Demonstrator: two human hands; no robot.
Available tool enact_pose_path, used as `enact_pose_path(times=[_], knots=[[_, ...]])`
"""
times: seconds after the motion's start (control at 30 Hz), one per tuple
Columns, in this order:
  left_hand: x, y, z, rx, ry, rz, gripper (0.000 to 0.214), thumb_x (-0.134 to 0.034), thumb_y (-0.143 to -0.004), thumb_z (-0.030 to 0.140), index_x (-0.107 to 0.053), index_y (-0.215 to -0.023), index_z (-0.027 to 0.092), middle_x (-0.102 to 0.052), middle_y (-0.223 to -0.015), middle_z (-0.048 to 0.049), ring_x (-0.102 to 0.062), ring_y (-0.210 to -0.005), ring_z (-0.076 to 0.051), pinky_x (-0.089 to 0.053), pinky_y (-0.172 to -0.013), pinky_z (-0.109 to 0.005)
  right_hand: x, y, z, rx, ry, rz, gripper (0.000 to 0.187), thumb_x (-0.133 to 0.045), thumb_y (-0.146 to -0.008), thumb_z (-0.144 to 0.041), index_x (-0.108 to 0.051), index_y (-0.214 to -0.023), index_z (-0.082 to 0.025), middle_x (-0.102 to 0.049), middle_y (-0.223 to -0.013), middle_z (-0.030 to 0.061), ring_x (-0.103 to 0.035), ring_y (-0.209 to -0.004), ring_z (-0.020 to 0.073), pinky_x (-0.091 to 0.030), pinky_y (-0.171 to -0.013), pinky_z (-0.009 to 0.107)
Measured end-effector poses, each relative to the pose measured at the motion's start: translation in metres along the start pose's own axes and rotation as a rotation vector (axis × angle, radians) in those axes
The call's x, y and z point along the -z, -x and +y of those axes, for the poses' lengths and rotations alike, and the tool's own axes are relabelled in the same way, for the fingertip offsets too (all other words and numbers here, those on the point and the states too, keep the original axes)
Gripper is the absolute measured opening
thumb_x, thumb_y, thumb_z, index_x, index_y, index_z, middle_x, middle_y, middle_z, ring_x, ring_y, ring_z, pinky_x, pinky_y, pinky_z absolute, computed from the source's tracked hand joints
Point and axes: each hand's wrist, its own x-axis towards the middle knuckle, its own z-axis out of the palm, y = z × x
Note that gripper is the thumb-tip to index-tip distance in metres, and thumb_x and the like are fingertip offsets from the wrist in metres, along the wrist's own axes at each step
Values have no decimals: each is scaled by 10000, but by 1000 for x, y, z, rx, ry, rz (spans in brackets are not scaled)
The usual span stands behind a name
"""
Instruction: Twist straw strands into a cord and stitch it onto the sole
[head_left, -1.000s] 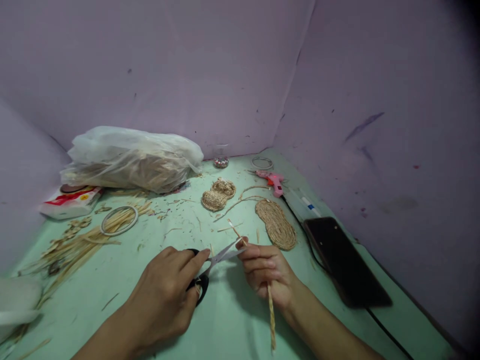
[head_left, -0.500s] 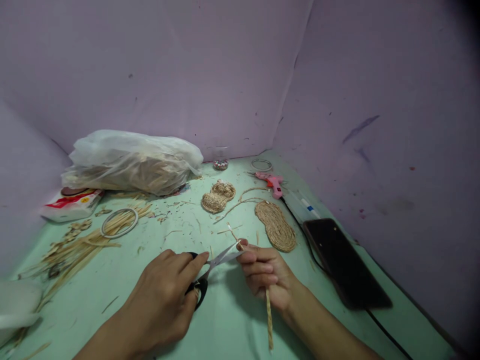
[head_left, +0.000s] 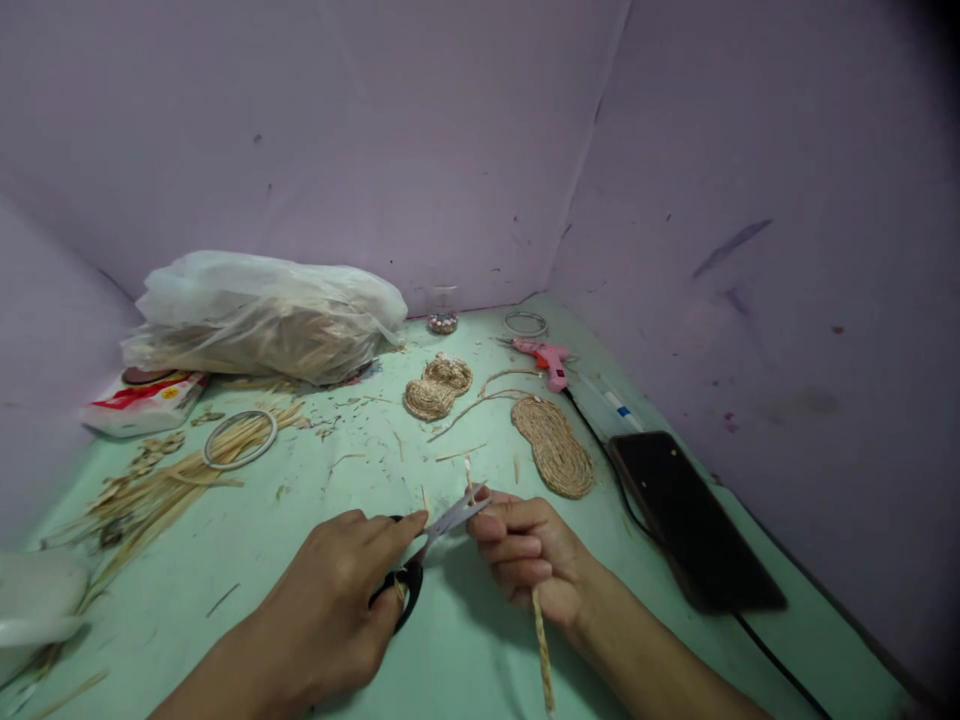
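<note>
The far tip of the braided straw cord (head_left: 543, 650) has swung rightward, the right hand (head_left: 529, 550) pinching it above the near green tabletop (head_left: 450, 640), while the left hand (head_left: 341, 590), curled round black-handled scissors (head_left: 412, 585), brings parted blades to its far end, seemingly trimming, which calls for a careful snip.

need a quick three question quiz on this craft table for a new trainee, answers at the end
1. Which hand holds the black-handled metal scissors?
2. True or false: the pink plastic glue gun lies farther back than the black rectangular phone.
3. What hangs down from the right hand?
a) a round silver ring
b) a braided straw-coloured cord
c) a translucent white plastic bag

Key:
1. The left hand
2. True
3. b
</note>
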Motion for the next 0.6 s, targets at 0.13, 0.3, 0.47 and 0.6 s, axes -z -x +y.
enact_pose_path(times=[0.13,0.3,0.47,0.6], knots=[[-1,2,0,-2,33,-12,509,-401,-677,70,-452,-1171,179,-654,-807,-52,-571,-652,-167,-442,-591,-300,-1,-1,2,12,24,-30,118,-495,-675,-7,-489,-729,-112,-479,-521,-43,-246,-288,-34,-138,-248,57],[-3,3,0,-16,18,-19,509,-386,-681,59,-446,-1172,181,-659,-764,-43,-585,-624,-166,-440,-566,-287,1,-1,1,10,19,-29,135,-489,-682,-11,-472,-746,-128,-465,-535,-53,-259,-297,-29,-134,-249,55],[9,-2,2,29,129,17,431,-394,-713,83,-486,-1109,228,-657,-739,2,-602,-619,-130,-454,-564,-221,1,0,0,26,-40,-4,165,-482,-687,-2,-478,-783,-136,-482,-544,-41,-304,-297,-24,-144,-249,55],[18,-2,-5,82,52,100,444,-457,-711,141,-433,-1147,219,-646,-928,-29,-598,-771,-160,-467,-672,-261,-1,0,-1,41,-39,12,188,-472,-695,-3,-505,-840,-116,-502,-549,-33,-319,-300,-25,-157,-251,51]])
